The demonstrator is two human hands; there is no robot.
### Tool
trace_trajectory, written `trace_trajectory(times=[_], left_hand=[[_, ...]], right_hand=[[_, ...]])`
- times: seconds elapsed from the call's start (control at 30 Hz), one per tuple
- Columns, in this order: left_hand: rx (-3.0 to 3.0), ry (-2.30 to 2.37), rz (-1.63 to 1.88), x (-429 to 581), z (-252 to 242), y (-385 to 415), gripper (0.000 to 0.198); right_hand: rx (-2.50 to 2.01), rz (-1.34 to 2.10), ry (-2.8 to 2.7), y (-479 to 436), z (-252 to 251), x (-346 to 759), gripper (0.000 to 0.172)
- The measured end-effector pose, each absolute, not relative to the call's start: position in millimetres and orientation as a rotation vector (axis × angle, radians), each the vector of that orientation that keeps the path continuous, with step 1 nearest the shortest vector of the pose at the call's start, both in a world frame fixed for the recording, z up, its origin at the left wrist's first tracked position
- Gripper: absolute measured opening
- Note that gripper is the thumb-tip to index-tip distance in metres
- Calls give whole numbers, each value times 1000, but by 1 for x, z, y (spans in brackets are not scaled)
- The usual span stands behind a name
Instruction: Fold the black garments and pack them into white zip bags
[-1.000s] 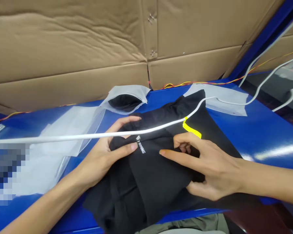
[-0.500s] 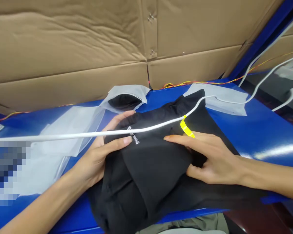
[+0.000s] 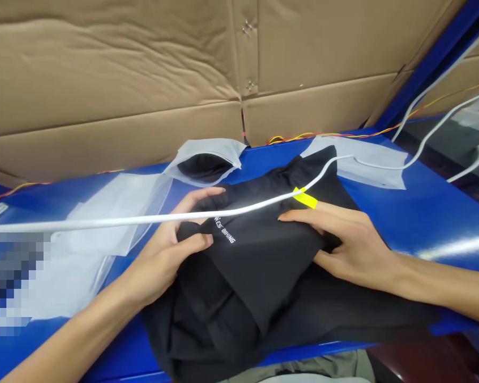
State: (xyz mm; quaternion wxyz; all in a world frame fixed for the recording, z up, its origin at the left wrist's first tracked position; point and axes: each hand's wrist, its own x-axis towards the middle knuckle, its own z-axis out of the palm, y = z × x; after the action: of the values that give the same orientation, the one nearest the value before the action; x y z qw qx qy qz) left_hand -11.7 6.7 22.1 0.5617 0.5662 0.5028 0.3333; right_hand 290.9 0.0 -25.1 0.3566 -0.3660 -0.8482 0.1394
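Note:
A black garment (image 3: 263, 255) with small white lettering lies bunched on the blue table, its near end by the table's front edge. My left hand (image 3: 171, 250) grips its left side, thumb on top beside the lettering and the other fingers at its far side. On the right, my right hand (image 3: 343, 239) is closed on a fold of the same cloth, with the index finger resting on top and some fingertips hidden under it. A yellow tag (image 3: 305, 198) sits by the right hand's fingers. The white cable (image 3: 239, 211) of the camera crosses in front of the garment.
Several translucent plastic bags (image 3: 112, 207) lie at the left. A frosted bag (image 3: 205, 162) with something black inside is at the back, and another flat bag (image 3: 371, 162) is behind the garment. A cardboard wall (image 3: 143, 64) closes off the far side, with thin red and yellow wires (image 3: 303, 136) along its foot.
Both hands have shifted the upper layer of cloth slightly to the right, and the lettering moved with it. The right hand has risen a little, and the yellow tag now lies flatter against the cable.

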Motion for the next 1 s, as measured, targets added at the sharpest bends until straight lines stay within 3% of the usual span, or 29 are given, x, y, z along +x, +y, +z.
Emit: trace_trajectory(times=[0.13, 0.23, 0.43, 0.6, 0.73, 0.87, 1.0], left_hand=[[1577, 1224, 720, -16, 19, 7, 64], [1657, 1247, 706, -16, 17, 6, 66], [1598, 1213, 717, -7, 17, 2, 91], [2089, 1291, 738, -3, 14, -5, 69], [2614, 1184, 783, -1, 12, -8, 67], [2932, 900, 653, -4, 11, -4, 54], [2952, 733, 359, -10, 12, 1, 54]], right_hand=[[-898, 254, -2218, 8, -27, 294, 55], [-862, 266, -2209, 14, -28, 296, 46], [-946, 556, -2064, 17, -30, 299, 43], [-929, 662, -2049, 21, -31, 302, 49], [-824, 655, -2080, 26, -30, 303, 48], [-878, 771, -2072, 30, -31, 307, 37], [-877, 949, -1999, 34, -31, 315, 20]])
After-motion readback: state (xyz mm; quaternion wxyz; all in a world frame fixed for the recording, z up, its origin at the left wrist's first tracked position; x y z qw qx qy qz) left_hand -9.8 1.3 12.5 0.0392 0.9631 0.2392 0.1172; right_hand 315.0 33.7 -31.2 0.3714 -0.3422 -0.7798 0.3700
